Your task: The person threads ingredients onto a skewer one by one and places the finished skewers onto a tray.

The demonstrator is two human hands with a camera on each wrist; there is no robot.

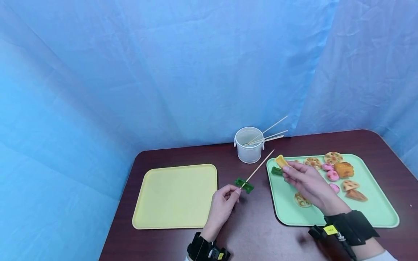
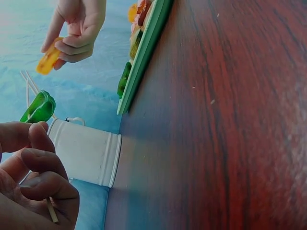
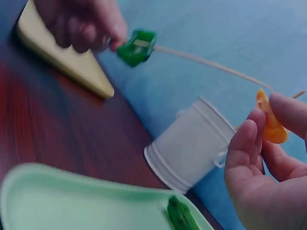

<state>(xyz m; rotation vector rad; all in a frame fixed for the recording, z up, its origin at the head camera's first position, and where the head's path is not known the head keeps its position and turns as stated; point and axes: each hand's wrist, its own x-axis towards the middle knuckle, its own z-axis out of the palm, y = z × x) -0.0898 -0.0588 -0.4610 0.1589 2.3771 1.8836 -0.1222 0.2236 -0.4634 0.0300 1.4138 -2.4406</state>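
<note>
My left hand (image 1: 223,204) pinches a thin wooden skewer (image 1: 259,166) near its lower end. Threaded on that skewer, just above the fingertips, is a green pepper piece (image 1: 244,185); the pointed end slants up to the right. Between the thumb and fingers of my right hand (image 1: 307,183) is a curved yellow pepper piece (image 1: 281,161), held above the left edge of the green tray (image 1: 287,215). In the right wrist view the yellow piece (image 3: 271,120) is close to the skewer's bare tip (image 3: 261,84).
Several food pieces lie on the green tray, among them round slices (image 1: 333,158), pink pieces (image 1: 332,175), brown wedges (image 1: 356,195) and another green piece (image 1: 277,171). A white bucket (image 1: 249,154) with several skewers stands at the back. A yellow tray (image 1: 176,197) lies left.
</note>
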